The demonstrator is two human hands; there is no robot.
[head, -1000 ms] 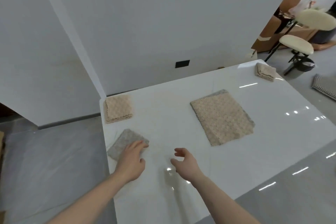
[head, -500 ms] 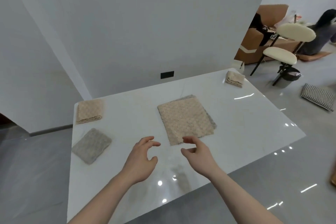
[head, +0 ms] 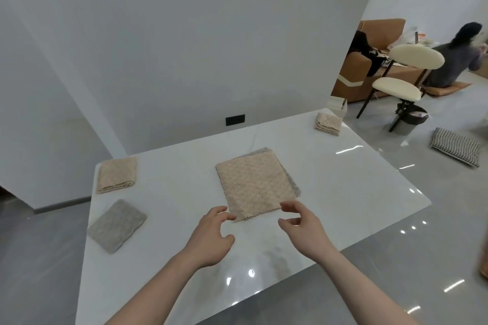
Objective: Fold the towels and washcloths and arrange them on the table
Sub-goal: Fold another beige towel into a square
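Observation:
A flat beige washcloth [head: 254, 186] lies in the middle of the white table [head: 356, 179], with a grey cloth [head: 293, 185] showing under its right and far edges. My left hand [head: 211, 240] hovers open just short of its near left corner. My right hand [head: 303, 229] is open at the near right corner, fingers curled, holding nothing. A folded grey washcloth [head: 117, 224] sits at the left edge, a folded beige towel [head: 117, 174] behind it, and a folded beige cloth [head: 328, 123] at the far right corner.
A cream chair [head: 404, 79] and a small bin [head: 413, 119] stand beyond the table's far right. A checked cushion [head: 455, 150] lies on the floor there. A person sits on the floor further back. White walls close the far side.
My left hand left the folded grey washcloth at the left edge. Both hands moved right and forward to the near edge of the flat beige washcloth. The view swung right.

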